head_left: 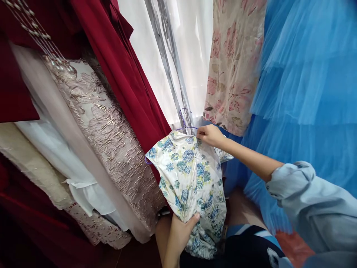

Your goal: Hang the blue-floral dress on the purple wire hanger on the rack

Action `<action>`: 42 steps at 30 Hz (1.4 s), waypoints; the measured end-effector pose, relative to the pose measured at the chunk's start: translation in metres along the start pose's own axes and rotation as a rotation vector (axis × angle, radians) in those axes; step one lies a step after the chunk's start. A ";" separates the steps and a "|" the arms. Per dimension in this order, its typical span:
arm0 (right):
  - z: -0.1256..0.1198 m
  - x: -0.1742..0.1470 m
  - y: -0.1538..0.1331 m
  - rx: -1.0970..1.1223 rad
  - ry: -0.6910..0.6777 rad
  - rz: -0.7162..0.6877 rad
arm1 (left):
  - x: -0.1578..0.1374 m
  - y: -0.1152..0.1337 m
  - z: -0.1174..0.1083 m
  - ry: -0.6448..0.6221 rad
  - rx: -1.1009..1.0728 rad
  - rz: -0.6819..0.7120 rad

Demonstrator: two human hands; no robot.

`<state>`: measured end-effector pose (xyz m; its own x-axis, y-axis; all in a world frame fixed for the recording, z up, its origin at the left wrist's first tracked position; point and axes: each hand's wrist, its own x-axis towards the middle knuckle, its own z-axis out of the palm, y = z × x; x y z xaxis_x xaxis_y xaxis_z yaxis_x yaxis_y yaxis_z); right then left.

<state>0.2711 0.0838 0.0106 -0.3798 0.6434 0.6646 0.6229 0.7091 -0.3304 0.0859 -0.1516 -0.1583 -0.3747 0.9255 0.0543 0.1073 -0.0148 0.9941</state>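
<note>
A white dress with blue and green flowers (206, 175) hangs on a thin purple hanger (184, 125) in front of me. My right hand (209, 136) is closed in a pinch on the neckline near the hanger's right shoulder. Lower down, my left hand (181, 229) grips the waist of the dress, its thumb lying on top of the cloth and the other fingers behind it. The skirt below is bunched and partly falls over my lap. The hanger's hook stands upright beside a metal pole.
Dark red cloth (119, 67) and a pink brocade dress (111, 141) hang to the left. A floral beige dress (234, 67) and blue tulle (306, 82) hang on the right. Metal poles (167, 56) stand before a white curtain (192, 37).
</note>
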 end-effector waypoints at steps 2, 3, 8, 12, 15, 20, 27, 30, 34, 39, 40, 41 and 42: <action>-0.004 0.016 0.005 0.006 0.049 0.026 | -0.001 0.000 0.008 -0.086 0.015 -0.005; -0.005 0.022 0.006 0.011 0.068 0.039 | -0.001 -0.002 0.012 -0.123 0.025 -0.009; -0.004 0.018 0.006 0.057 0.136 0.077 | -0.004 -0.018 0.023 -0.039 0.092 -0.008; 0.001 -0.010 -0.002 0.257 0.173 0.069 | 0.010 -0.024 0.008 0.165 0.184 0.118; 0.010 -0.032 -0.009 0.394 0.156 0.049 | 0.028 0.005 -0.005 0.396 0.207 0.391; 0.019 -0.054 -0.019 0.434 0.170 0.024 | 0.070 0.107 0.008 0.275 0.410 0.963; -0.003 -0.062 -0.016 0.318 0.095 -0.105 | 0.162 0.155 0.056 -0.171 0.419 0.876; -0.012 -0.059 -0.007 0.272 0.082 -0.121 | 0.165 0.137 0.077 -0.221 0.206 0.785; -0.015 -0.055 -0.002 0.229 0.049 -0.163 | 0.144 0.121 0.105 -0.099 -0.060 0.790; -0.014 -0.048 -0.003 0.139 0.072 -0.161 | 0.130 0.115 0.120 -0.050 -0.267 0.722; -0.014 -0.047 -0.002 0.119 0.076 -0.155 | 0.128 0.114 0.119 -0.060 -0.268 0.709; -0.012 -0.044 -0.002 0.099 0.077 -0.152 | 0.127 0.113 0.118 -0.065 -0.259 0.703; -0.011 -0.042 -0.002 0.078 0.074 -0.152 | 0.124 0.111 0.117 -0.062 -0.248 0.704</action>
<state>0.2929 0.0521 -0.0097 -0.4122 0.5064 0.7574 0.5063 0.8184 -0.2717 0.1593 0.0063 -0.0523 -0.2408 0.6854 0.6872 0.0886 -0.6896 0.7188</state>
